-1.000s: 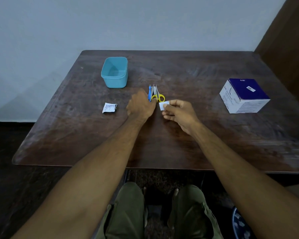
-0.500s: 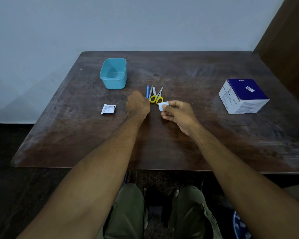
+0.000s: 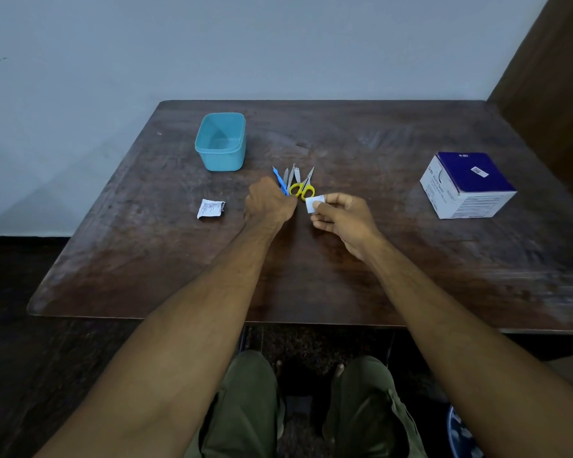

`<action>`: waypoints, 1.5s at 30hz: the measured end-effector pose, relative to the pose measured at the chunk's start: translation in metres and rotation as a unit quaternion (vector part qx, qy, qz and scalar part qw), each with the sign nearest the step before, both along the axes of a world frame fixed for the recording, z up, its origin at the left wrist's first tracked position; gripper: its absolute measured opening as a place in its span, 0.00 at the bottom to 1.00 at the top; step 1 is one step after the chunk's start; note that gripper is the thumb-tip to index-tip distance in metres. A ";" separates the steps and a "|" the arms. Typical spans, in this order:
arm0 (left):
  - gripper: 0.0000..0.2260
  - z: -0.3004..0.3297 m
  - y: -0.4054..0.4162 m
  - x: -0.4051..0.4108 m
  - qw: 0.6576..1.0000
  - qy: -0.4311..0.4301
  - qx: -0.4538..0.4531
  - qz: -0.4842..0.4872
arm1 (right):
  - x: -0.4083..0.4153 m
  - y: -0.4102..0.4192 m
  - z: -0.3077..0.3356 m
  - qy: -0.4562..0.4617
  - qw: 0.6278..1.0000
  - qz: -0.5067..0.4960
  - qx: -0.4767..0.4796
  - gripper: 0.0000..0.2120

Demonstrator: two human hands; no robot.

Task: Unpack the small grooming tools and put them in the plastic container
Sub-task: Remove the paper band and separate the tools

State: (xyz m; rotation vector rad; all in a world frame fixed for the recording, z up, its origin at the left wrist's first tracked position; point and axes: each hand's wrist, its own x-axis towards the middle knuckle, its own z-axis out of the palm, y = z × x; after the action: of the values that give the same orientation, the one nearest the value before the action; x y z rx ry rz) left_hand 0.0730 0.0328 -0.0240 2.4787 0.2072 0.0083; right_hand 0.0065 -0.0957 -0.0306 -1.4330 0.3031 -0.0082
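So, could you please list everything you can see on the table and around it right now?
Teal plastic container: one, far left, looks empty.
Crumpled white paper sachet: one, left of the hands.
Yellow-handled scissors: one, centre.
Blue-handled tool: one, beside the scissors.
Slim metal tools: about three, fanned at centre.
Small white packet: one, pinched in right hand.
Blue-and-white cardboard box: one, right.
Dark wooden table: one.
Left hand: grips the tools' ends.
Right hand: centre.

One teal plastic container (image 3: 221, 142) stands on the one wooden table (image 3: 377, 259), with one blue-and-white box (image 3: 467, 185) and one crumpled white packet (image 3: 210, 208). Fanned together are one pair of yellow-handled scissors (image 3: 302, 186), one blue-handled tool (image 3: 280, 180) and about three slim metal tools (image 3: 291, 176). One small white slip (image 3: 311, 203) completes the count.
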 end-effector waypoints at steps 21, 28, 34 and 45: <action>0.04 -0.010 0.016 -0.036 0.916 -0.008 -0.399 0.041 | 0.006 0.005 0.009 -0.011 1.000 0.003 0.004 0.03; 0.06 -0.012 0.015 -0.045 0.919 0.037 -0.388 -0.055 | 0.016 0.015 0.018 -0.062 0.998 0.003 -0.032 0.01; 0.03 -0.008 0.015 -0.047 0.909 0.058 -0.403 -0.088 | 0.016 0.016 0.016 -0.086 0.993 -0.036 -0.075 0.04; 0.03 -0.012 0.005 -0.046 0.871 0.035 -0.487 -0.061 | 0.021 0.007 0.009 -0.118 0.976 -0.061 -0.174 0.03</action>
State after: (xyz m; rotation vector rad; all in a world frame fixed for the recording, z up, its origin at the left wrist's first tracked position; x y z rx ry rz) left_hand 0.0274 0.0382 -0.0357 1.4725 0.0523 -0.1930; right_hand 0.0276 -0.0891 -0.0213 -1.7393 0.1974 -0.3440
